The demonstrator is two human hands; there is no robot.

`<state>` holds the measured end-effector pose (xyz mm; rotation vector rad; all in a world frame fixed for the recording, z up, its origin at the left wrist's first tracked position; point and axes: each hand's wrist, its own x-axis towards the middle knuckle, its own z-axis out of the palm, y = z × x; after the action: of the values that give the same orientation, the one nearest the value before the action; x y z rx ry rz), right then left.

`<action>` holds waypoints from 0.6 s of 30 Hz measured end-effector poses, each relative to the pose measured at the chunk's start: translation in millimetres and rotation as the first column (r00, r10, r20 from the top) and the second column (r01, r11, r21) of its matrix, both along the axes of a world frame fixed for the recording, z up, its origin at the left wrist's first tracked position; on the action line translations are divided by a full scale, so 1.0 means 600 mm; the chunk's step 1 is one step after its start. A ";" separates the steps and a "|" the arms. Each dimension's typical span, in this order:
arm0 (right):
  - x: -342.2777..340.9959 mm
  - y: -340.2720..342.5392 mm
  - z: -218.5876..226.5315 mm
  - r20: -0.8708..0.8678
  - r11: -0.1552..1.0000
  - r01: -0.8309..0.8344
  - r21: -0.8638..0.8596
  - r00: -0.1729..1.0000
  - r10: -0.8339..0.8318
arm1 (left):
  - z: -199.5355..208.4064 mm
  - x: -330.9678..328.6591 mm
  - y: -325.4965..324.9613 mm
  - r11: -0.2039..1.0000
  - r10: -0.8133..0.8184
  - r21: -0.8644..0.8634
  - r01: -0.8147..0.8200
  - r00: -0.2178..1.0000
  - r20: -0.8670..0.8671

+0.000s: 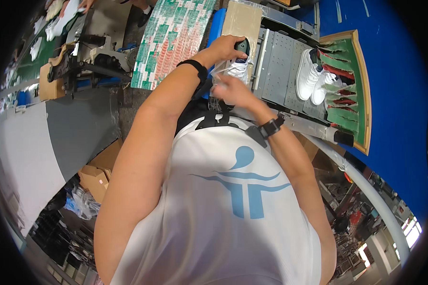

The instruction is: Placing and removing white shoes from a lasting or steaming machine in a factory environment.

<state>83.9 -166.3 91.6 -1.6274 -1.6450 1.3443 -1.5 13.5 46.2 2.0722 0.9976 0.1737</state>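
Observation:
A white sneaker (238, 71) with a dark lining lies on a tan board, its opening away from me. My left hand (225, 49) is closed on the collar, with thumb and fingers at either side of the dark opening. White shoelace (222, 71) strands stretch leftward from the sneaker toward the fingertips of my right hand (235, 92). That hand is curled and blurred by motion, just on my side of the shoe, and appears to pinch the lace. The sneaker's toe is partly hidden by my right hand.
To the right, two white sneakers (306, 76) stand on a grey perforated conveyor (283, 66), before a wooden-framed opening with green and red strips (340, 102). A taped green, white and red panel (169, 42) lies left. Metal rails border the conveyor; a person's hand shows far upper left.

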 end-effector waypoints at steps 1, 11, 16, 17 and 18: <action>-0.014 -0.020 0.008 -0.047 0.986 -0.158 0.059 0.986 0.161 | -0.003 -0.001 0.000 1.000 -0.011 -0.005 0.011 1.000 -0.001; 0.108 -0.058 0.027 0.124 0.951 0.273 0.142 0.949 -0.291 | 0.009 0.002 -0.021 0.986 0.025 -0.163 -0.024 1.000 0.000; 0.103 -0.055 0.016 0.274 0.967 0.127 0.221 0.944 -0.186 | -0.043 -0.007 -0.042 0.998 0.058 0.021 -0.062 0.986 0.156; 0.105 -0.074 0.020 0.341 0.955 0.058 0.290 0.926 -0.160 | -0.039 -0.005 -0.043 0.995 0.084 -0.072 -0.072 0.980 0.178; 0.106 -0.089 0.031 0.408 0.934 -0.026 0.357 0.903 -0.131 | -0.038 -0.005 -0.040 0.995 0.088 -0.071 -0.077 0.980 0.178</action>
<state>147.5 -219.6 110.3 -1.8037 -1.9330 0.6277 -4.6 -10.4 23.2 1.9205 0.9655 0.3617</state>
